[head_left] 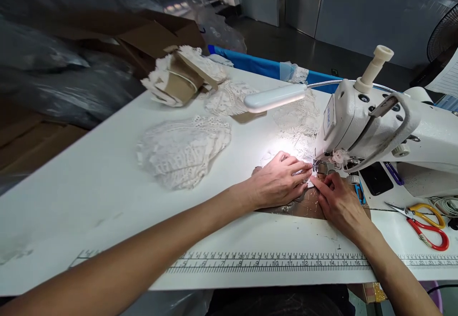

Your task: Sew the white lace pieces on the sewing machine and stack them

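My left hand (282, 181) lies over a piece of white lace fabric (309, 183) beside the needle area of a white sewing machine (343, 120), its fingers stretched out across the cloth. My right hand (338, 201) is just right of it, fingers bent and thumb close to the edge of the same lace, at the presser foot (315, 164). Its fingertips partly hide the cloth, and the grip looks closed on it. Beneath both hands is a brown, scuffed plate (311, 208). A bright light falls on the lace near my left fingers.
A lace pile (186, 151) lies on the white table (107, 201) to the left. Lace around cardboard (179, 80) stands behind it. A white lamp (275, 98) hangs over the work. Right of the machine head are a black phone (376, 178) and scissors (424, 220). A printed ruler (275, 261) runs along the front.
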A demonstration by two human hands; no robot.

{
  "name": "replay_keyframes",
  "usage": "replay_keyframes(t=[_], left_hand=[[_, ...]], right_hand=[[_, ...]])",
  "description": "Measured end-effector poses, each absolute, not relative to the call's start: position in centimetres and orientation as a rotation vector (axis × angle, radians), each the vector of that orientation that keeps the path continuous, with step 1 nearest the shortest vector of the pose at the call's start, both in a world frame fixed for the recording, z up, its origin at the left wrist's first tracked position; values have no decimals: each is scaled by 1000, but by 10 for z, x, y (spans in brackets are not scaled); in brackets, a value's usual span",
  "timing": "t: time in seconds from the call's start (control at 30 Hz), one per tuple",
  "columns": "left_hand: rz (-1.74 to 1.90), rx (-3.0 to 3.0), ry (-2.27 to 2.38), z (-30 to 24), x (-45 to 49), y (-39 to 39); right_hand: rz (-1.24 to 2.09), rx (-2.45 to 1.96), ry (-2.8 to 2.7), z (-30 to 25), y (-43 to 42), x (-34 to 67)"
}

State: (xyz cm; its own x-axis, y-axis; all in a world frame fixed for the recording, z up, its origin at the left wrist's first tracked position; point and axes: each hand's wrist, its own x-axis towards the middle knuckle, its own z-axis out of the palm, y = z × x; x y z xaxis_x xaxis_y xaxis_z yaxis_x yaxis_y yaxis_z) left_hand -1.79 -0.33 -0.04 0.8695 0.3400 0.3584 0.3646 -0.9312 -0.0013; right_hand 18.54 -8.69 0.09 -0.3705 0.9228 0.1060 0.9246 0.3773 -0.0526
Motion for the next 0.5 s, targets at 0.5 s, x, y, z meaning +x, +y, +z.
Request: replay_keyframes(t=[0.5], left_hand=[[-603,-2989,-650,8,-21,0]], right_hand=[[352,-1562,-2194,29,-108,212]])
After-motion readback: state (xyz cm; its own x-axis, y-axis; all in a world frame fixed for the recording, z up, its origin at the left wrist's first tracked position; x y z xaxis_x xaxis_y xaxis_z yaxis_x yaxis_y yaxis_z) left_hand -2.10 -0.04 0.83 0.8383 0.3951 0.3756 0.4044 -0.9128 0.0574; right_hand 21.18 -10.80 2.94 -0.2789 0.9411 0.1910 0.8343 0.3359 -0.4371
